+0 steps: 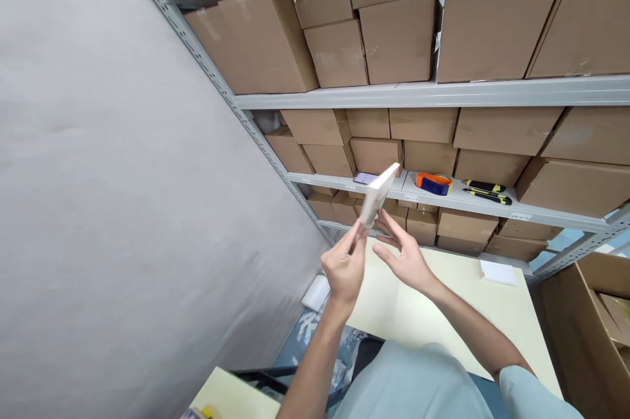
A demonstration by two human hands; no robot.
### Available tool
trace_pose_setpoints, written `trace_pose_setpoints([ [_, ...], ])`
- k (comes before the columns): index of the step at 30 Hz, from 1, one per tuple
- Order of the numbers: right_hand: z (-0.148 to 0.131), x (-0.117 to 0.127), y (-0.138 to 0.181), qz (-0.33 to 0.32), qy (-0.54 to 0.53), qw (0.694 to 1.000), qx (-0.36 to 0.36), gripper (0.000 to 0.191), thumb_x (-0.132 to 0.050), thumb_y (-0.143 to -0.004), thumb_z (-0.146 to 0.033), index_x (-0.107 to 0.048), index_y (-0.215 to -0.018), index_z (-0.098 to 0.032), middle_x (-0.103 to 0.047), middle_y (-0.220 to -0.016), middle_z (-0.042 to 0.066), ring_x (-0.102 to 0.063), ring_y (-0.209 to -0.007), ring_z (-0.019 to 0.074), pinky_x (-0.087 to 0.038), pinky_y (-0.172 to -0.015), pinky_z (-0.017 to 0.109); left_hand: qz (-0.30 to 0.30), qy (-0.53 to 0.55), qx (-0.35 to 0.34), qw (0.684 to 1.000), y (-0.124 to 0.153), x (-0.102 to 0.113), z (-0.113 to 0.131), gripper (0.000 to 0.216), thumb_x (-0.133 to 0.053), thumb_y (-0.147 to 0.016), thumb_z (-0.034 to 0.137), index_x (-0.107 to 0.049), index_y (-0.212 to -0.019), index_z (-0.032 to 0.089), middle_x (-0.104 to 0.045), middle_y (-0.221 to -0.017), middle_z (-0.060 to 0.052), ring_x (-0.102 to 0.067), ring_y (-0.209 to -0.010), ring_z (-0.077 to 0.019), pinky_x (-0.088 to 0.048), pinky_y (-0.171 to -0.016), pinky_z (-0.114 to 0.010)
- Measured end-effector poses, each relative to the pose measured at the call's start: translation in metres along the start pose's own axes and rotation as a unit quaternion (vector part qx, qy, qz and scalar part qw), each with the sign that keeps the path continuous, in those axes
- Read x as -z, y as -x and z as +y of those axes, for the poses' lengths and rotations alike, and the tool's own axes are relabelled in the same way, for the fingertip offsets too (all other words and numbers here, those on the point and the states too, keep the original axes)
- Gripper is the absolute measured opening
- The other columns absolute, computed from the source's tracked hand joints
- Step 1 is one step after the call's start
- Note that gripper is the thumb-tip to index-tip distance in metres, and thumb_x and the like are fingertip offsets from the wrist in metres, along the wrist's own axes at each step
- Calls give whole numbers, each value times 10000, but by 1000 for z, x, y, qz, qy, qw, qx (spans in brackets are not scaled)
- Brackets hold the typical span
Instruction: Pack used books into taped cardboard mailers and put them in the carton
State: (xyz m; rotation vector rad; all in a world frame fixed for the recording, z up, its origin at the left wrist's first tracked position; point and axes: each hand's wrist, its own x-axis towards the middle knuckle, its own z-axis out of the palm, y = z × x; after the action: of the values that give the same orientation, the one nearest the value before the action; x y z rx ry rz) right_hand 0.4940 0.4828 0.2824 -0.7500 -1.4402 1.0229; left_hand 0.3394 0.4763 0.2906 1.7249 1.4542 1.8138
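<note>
A thin white box (378, 194) is held up, tilted, in front of the shelves and above the table. My left hand (344, 264) grips its lower end between thumb and fingers. My right hand (402, 256) is just right of the box with its fingers stretched out and apart; the fingertips are close to the box's lower part, and I cannot tell whether they touch it. The face of the box turned away from me is hidden.
A pale yellow table (428, 314) carries a white box (498, 272) at its far right. Shelves (423, 96) hold many cardboard boxes. An orange-and-blue tape roll (434, 184), utility knives (487, 194) and a phone (365, 178) lie on the middle shelf. An open carton (566, 333) stands right.
</note>
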Motion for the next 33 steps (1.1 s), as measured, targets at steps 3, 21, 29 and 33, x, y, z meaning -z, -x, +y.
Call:
trace_pose_setpoints([
  [3,-2,-4,-4,22,-24,999,-23,640,-778,-943,-675,-765,-1386,-214,-798,-1371,143,-788,-1230,355,-659,-1082,504,-69,-42,-150,985,13,-9,5,349,-737,-1008,264,-821,-1347,279,-820,-1320,-59,-792,-1247,-300,-647,-1117,-425],
  [21,3,56,-19,-77,-72,992,-75,593,-805,-903,-715,-854,-1219,-216,-863,-1165,112,-838,-1071,343,-684,-1002,556,-236,152,194,940,-38,28,-12,505,-903,-831,547,-847,-1159,166,-846,-1198,-149,-808,-1060,-299,-674,-938,-407],
  [29,-3,64,-17,-125,190,964,135,360,-713,-1056,-546,-807,-1362,-382,-733,-1507,39,-596,-1528,348,-460,-1283,631,-144,7,-104,984,-38,38,-27,211,-726,-1011,415,-856,-1112,284,-854,-1202,-81,-687,-1368,-320,-527,-1197,-542],
  [33,-2,62,-7,-111,337,914,198,346,-792,-1029,-400,-779,-1361,-495,-636,-1616,-37,-486,-1618,317,-374,-1340,632,-95,-72,-197,973,-31,46,-30,215,-635,-1073,335,-844,-1108,300,-854,-1229,-60,-674,-1405,-313,-489,-1215,-583],
])
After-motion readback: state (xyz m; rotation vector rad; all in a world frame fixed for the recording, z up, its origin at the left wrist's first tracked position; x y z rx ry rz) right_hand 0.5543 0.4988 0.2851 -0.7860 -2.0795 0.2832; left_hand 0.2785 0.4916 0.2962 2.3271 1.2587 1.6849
